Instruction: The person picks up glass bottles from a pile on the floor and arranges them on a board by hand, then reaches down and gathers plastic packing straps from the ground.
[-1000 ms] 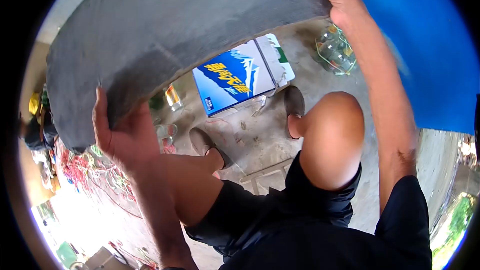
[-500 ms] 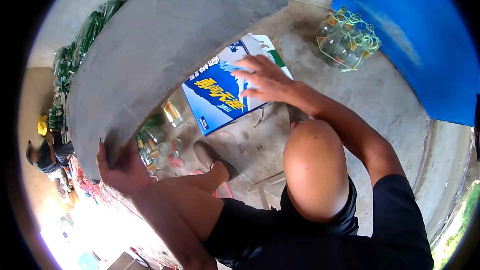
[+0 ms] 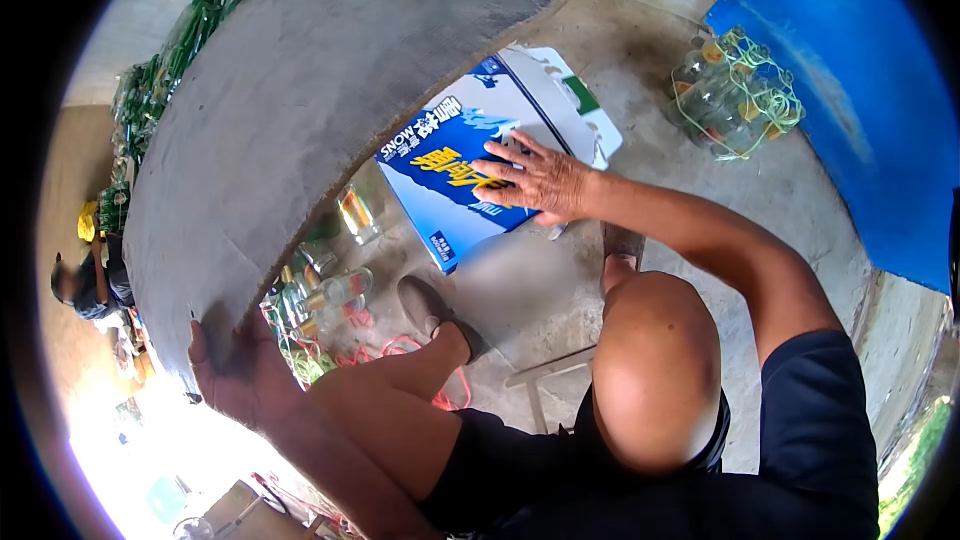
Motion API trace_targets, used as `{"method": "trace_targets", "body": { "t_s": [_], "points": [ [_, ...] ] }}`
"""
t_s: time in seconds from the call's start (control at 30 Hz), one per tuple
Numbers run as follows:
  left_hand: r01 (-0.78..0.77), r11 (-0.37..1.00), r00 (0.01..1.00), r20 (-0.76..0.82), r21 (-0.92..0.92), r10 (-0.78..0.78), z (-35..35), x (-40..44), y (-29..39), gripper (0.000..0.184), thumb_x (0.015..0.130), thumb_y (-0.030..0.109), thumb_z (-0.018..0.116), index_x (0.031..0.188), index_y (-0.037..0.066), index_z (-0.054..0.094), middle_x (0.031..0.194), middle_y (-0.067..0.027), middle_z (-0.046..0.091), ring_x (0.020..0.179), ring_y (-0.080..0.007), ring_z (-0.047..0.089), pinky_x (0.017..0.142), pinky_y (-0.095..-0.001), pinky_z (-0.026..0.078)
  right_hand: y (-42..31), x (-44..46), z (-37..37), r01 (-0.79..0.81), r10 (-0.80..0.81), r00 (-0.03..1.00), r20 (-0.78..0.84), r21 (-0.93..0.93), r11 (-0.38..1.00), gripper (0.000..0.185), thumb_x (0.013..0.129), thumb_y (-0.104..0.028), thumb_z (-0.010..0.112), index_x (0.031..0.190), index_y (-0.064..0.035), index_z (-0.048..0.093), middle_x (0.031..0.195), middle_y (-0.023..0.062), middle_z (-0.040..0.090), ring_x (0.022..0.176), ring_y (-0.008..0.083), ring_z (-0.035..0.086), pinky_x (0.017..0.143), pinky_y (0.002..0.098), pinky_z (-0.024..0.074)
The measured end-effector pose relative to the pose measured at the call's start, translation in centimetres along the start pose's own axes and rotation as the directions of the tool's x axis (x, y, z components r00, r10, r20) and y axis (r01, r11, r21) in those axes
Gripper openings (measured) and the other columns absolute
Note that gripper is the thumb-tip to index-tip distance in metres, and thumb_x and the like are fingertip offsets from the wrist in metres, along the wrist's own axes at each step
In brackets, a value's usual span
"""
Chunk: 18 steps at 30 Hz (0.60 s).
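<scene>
A large grey slab with a curved outline and a rough edge [image 3: 330, 80] fills the upper left. My left hand [image 3: 250, 375] is at its near edge, thumb on top and the other fingers mostly hidden. My right hand [image 3: 545, 180] lies spread on a blue and white SNOW beer carton [image 3: 425, 205] with yellow lettering, fingers apart. The carton rests on the floor beyond my feet, partly hidden by the slab, its white flaps [image 3: 570, 90] at the far end. Clear glass bottles [image 3: 340, 285] lie beside the slab's edge.
Bottles tied with green string [image 3: 735, 95] stand at the right near a blue panel [image 3: 830, 110]. Green bottles [image 3: 165, 75] are piled along the left wall. Another person [image 3: 90, 285] sits at far left. Pink string [image 3: 400, 345] lies near my shoe [image 3: 430, 310].
My right hand has come down from above the carton onto its top. The view has shifted slightly, while my left hand stays at the slab's edge.
</scene>
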<state>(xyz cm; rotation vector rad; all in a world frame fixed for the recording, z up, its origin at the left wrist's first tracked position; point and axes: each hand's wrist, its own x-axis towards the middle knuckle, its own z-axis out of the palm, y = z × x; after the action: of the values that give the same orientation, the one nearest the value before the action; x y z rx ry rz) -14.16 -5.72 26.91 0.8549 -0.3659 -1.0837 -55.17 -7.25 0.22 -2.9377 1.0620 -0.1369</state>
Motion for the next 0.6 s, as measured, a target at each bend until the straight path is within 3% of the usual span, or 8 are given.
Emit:
{"method": "trace_targets", "body": {
  "t_s": [0.1,0.2,0.23,0.33,0.47,0.5,0.53,0.6],
  "points": [
    [0.023,0.999,1.000,0.001,0.023,-0.023,0.1,-0.3,0.0,0.035,0.094,0.011,0.072,0.123,-0.008,0.063,0.126,-0.0226,0.067,0.123,-0.0387,0.062,0.109,-0.0551,0.052,1.2,0.6,-0.9,0.032,-0.031,0.995,0.093,-0.010,0.999,0.112,0.064,-0.043,0.095,0.159,-0.0303,0.037,0.172,0.0117,0.023,0.160,0.0377,0.019,0.128,0.0641,0.0174],
    [-0.028,0.997,0.998,-0.052,0.066,0.031,0.5,-0.4,0.2,0.037,0.093,0.011,0.072,0.124,-0.007,0.063,0.126,-0.0214,0.067,0.122,-0.0382,0.063,0.107,-0.0543,0.053,0.2,0.2,-1.4,-0.022,0.018,0.997,0.076,0.043,0.999,0.094,0.071,-0.038,0.089,0.153,-0.0284,0.045,0.169,0.0108,0.029,0.159,0.0371,0.023,0.125,0.0662,0.0196],
    [-0.052,0.995,0.995,-0.076,0.084,0.059,0.4,-0.5,0.1,0.039,0.093,0.011,0.072,0.125,-0.007,0.062,0.128,-0.0216,0.066,0.123,-0.0383,0.062,0.108,-0.0546,0.053,-0.6,0.1,-0.5,-0.070,0.071,0.997,-0.012,0.025,0.997,0.083,0.077,-0.027,0.084,0.152,-0.0278,0.047,0.169,0.0098,0.029,0.159,0.0367,0.022,0.125,0.0669,0.0200],
    [-0.068,0.994,0.996,-0.046,0.089,0.073,-0.2,-0.2,0.4,0.046,0.092,0.010,0.073,0.131,-0.009,0.058,0.134,-0.0234,0.062,0.127,-0.0401,0.059,0.109,-0.0556,0.052,-2.0,0.7,0.6,-0.160,0.160,0.985,-0.063,-0.004,0.987,0.080,0.080,-0.021,0.080,0.153,-0.0279,0.047,0.169,0.0091,0.029,0.159,0.0366,0.022,0.124,0.0671,0.0218],
    [-0.027,0.998,1.000,0.018,0.062,0.026,-0.3,-0.8,0.3,0.051,0.092,0.009,0.073,0.135,-0.010,0.054,0.138,-0.0248,0.058,0.130,-0.0425,0.056,0.110,-0.0563,0.052,-2.5,1.0,-0.7,-0.236,0.233,0.972,0.041,0.093,0.967,0.091,0.076,-0.017,0.081,0.157,-0.0199,0.040,0.167,0.0117,0.030,0.158,0.0369,0.025,0.122,0.0684,0.0245],
    [-0.003,0.999,0.998,0.056,0.035,0.001,-1.0,-0.3,0.5,0.047,0.094,0.008,0.071,0.134,-0.011,0.055,0.137,-0.0259,0.060,0.129,-0.0416,0.058,0.113,-0.0570,0.049,-2.3,1.2,-0.5,-0.232,0.228,0.972,0.062,0.073,0.970,0.086,0.081,-0.015,0.076,0.159,-0.0180,0.039,0.168,0.0119,0.029,0.158,0.0366,0.023,0.123,0.0687,0.0231],
    [0.023,1.000,0.995,0.094,0.010,-0.024,-1.7,0.2,0.7,0.043,0.096,0.007,0.069,0.132,-0.013,0.055,0.136,-0.0271,0.062,0.129,-0.0406,0.060,0.116,-0.0578,0.047,-2.7,1.5,1.3,-0.251,0.249,0.968,-0.034,-0.052,0.967,0.100,0.074,-0.031,0.087,0.161,-0.0230,0.038,0.169,0.0090,0.028,0.159,0.0361,0.021,0.125,0.0673,0.0207],
    [0.065,0.998,0.994,0.091,0.003,-0.065,-1.9,0.7,0.9,0.043,0.096,0.006,0.069,0.133,-0.013,0.055,0.137,-0.0270,0.061,0.129,-0.0409,0.060,0.117,-0.0582,0.046,-3.5,1.1,1.9,-0.250,0.247,0.965,-0.082,-0.027,0.968,0.102,0.073,-0.030,0.087,0.162,-0.0232,0.036,0.169,0.0089,0.028,0.159,0.0358,0.021,0.126,0.0666,0.0195]
  ]
}}
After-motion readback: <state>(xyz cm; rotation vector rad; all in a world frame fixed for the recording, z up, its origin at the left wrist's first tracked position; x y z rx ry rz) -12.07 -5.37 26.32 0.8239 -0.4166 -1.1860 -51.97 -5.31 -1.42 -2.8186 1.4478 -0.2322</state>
